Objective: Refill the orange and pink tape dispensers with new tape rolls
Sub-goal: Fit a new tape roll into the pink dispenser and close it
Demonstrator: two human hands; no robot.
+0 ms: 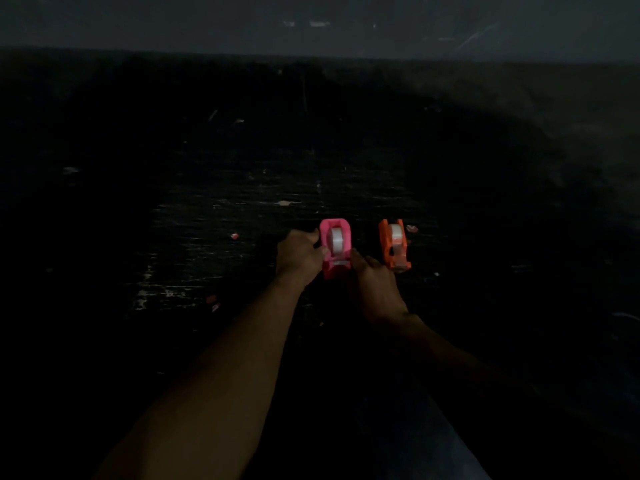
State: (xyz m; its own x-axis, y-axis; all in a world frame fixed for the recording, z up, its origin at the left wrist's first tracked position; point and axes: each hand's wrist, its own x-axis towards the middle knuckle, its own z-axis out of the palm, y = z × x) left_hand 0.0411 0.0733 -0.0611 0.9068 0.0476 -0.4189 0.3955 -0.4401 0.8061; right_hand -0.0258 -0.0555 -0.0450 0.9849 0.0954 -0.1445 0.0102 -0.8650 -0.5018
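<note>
On the dark, scuffed surface (194, 237), toward the middle and a little to the right, a pink dispenser (333, 249) is standing with a white roll (335, 241) sitting in its cradle. The left hand (300, 256) is pressing against the dispenser's left wall, fingers curled round it, so this grip is grasping the pink dispenser. The right hand (375, 285) is reaching in at the near right corner of the same dispenser, fingertips touching its low front end; the light is too dim to tell whether this grip is pinching the tape end or just resting there. Just beside it to the right, apart from both hands, an orange dispenser (394, 247) is standing, also carrying a pale roll (397, 233). Small reddish and white scraps (234, 236) are lying scattered around, one just right of the orange dispenser and others nearer the left forearm. Both forearms are stretching up from the near edge, bare. The far edge of the surface is meeting a grey wall (311, 26).
</note>
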